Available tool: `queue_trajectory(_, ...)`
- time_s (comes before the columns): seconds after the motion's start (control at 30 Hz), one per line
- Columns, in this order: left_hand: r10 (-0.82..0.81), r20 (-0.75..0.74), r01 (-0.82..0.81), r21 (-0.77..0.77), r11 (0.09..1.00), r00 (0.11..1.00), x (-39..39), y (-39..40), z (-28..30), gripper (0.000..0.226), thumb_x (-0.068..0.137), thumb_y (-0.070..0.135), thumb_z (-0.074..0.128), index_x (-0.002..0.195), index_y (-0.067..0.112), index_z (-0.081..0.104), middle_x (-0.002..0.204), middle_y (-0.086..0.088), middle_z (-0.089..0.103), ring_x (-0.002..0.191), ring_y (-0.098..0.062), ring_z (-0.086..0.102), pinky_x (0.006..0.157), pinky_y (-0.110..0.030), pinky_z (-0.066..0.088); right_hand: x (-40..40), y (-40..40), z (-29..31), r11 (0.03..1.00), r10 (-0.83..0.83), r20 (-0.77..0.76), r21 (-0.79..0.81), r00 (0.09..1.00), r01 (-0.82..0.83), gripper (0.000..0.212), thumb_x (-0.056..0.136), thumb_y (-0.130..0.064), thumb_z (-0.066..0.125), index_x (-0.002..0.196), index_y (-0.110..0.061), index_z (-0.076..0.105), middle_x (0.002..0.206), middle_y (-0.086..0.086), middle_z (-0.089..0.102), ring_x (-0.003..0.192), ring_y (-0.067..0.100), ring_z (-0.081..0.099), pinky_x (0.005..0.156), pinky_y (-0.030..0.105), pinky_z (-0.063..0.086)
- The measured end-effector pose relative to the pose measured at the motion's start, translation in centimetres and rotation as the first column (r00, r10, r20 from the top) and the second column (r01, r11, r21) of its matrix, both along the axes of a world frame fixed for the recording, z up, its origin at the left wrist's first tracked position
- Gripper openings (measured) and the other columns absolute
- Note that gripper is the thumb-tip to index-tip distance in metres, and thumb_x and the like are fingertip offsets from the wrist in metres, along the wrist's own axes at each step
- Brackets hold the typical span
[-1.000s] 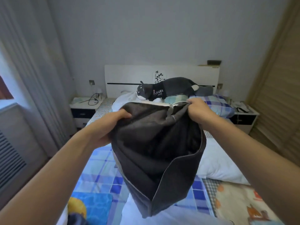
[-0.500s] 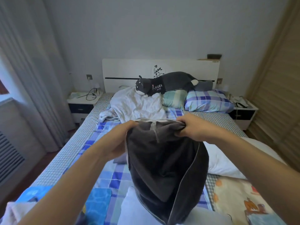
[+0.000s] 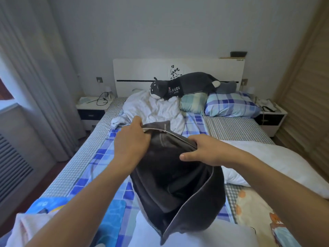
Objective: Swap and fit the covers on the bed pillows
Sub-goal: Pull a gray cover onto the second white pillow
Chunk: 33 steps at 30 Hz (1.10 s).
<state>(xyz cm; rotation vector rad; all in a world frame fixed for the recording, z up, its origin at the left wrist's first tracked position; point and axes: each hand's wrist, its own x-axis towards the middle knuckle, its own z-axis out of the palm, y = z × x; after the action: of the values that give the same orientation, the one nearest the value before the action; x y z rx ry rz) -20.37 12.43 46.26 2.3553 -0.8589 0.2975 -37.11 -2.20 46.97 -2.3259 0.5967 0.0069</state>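
A: What is at the far left, around 9 o'clock?
B: A grey curtain (image 3: 30, 82), and behind it, toward 10 o'clock, a left nightstand (image 3: 92, 111) with a black cable on top.

A: And the left hand?
B: The left hand (image 3: 132, 139) is a little left of centre. Its fingers are curled tight on the far upper edge of the dark grey pillow cover (image 3: 174, 179), next to the zipper pull.

A: How does the cover lie?
B: It is in the middle, above the bed (image 3: 74, 161). Its long axis runs from 12 o'clock down to 6 o'clock. The zipper edge points away, to the headboard (image 3: 142, 70). The loose lower end hangs near a white pillow (image 3: 204, 236) at 6 o'clock; I cannot tell if they touch.

A: The right hand?
B: The right hand (image 3: 206, 150) pinches the same zipper edge, right of centre, with the thumb stretched along the cloth.

A: What is further right?
B: A second white pillow (image 3: 277, 164) at 3 o'clock. At 1 o'clock lies a checked pillow (image 3: 231, 106), and a dark plush toy (image 3: 185, 86) is at 12 o'clock.
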Motion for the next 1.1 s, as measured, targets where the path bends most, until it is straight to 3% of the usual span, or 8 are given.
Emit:
queue_trajectory(0.23,-0.323,-0.789,0.378,-0.126,0.917,0.522,-0.5,-0.1,1.6,0.056,0.077,0.072,0.059,0.102,0.025,0.076,0.101,0.005,0.077,0.097,-0.017,0.073,0.097,-0.039,0.054,1.4,-2.4,-0.5,0.950,-0.310,0.109,0.013,0.944,0.311,0.022,0.094,-0.023,0.063,0.078,-0.010,0.069,0.073,0.009,0.066,0.074,0.028,0.064,0.065,0.033,0.045)
queue_trajectory(0.33,-0.363,-0.695,0.566,0.077,0.821,0.621,0.1,0.6,1.2,0.060,0.062,0.079,0.073,0.083,0.022,0.070,0.080,0.015,0.073,0.080,-0.005,0.069,0.085,-0.025,0.053,1.9,-2.5,-0.6,0.920,-0.343,0.139,0.249,0.929,0.302,0.018,0.093,-0.018,0.059,0.088,-0.011,0.075,0.091,0.014,0.076,0.093,0.034,0.072,0.091,0.049,0.057)
queue_trajectory(0.47,-0.380,-0.449,0.549,0.347,0.760,0.809,1.5,0.9,-0.3,0.027,0.087,0.024,0.072,0.065,0.024,0.055,0.060,0.014,0.059,0.057,0.003,0.053,0.059,-0.008,0.041,1.6,-1.7,0.1,0.942,-0.216,0.119,0.288,0.969,0.174,0.019,0.094,-0.013,0.059,0.085,-0.013,0.075,0.087,0.007,0.077,0.086,0.024,0.072,0.086,0.042,0.059)
queue_trajectory(0.63,-0.430,-0.820,0.297,-0.332,0.895,0.378,3.7,1.4,-0.6,0.030,0.094,0.005,0.049,0.117,0.001,0.068,0.113,-0.018,0.073,0.111,-0.033,0.068,0.104,-0.048,0.050,0.7,-1.1,0.1,0.893,-0.003,-0.012,0.450,1.000,0.008,0.026,0.095,-0.034,0.067,0.113,-0.016,0.072,0.104,0.002,0.077,0.099,0.020,0.073,0.090,0.031,0.056)
queue_trajectory(0.8,-0.434,-0.751,0.583,-0.080,0.808,0.498,2.7,1.5,-0.5,0.031,0.085,0.048,0.072,0.112,0.033,0.072,0.109,0.007,0.076,0.105,-0.015,0.071,0.097,-0.038,0.055,0.8,-1.6,-0.7,0.995,0.052,-0.172,-0.077,0.984,-0.066,0.008,0.086,-0.021,0.076,0.084,-0.021,0.068,0.085,-0.001,0.072,0.083,0.021,0.069,0.068,0.023,0.052)
queue_trajectory(0.93,-0.304,-0.698,0.679,0.349,0.646,0.648,1.2,1.8,-0.8,0.033,0.073,0.049,0.084,0.094,0.026,0.072,0.091,0.007,0.077,0.088,-0.015,0.073,0.087,-0.033,0.058,1.4,-2.6,-1.2,0.978,-0.145,-0.038,0.143,0.989,0.149,0.013,0.083,-0.027,0.071,0.091,-0.017,0.074,0.091,0.005,0.076,0.089,0.025,0.072,0.090,0.042,0.057)
queue_trajectory(1.0,-0.318,-0.622,0.575,0.266,0.774,0.715,1.1,1.4,-1.2,0.013,0.082,0.034,0.078,0.082,0.023,0.072,0.083,0.005,0.076,0.081,-0.016,0.072,0.079,-0.027,0.057,1.4,-2.6,-1.4,0.954,-0.156,-0.020,0.255,0.988,0.156,0.024,0.076,-0.028,0.071,0.095,-0.015,0.075,0.096,0.007,0.077,0.095,0.028,0.073,0.096,0.049,0.055)
queue_trajectory(1.1,-0.356,-0.817,0.385,-0.181,0.905,0.453,1.6,1.1,-1.8,0.012,0.092,0.005,0.062,0.096,0.005,0.073,0.096,-0.016,0.077,0.090,-0.030,0.074,0.086,-0.038,0.060,1.6,-2.1,-2.9,0.917,-0.165,-0.013,0.365,0.986,0.159,0.031,0.072,-0.024,0.071,0.099,-0.010,0.074,0.100,0.012,0.077,0.099,0.032,0.072,0.099,0.051,0.053)
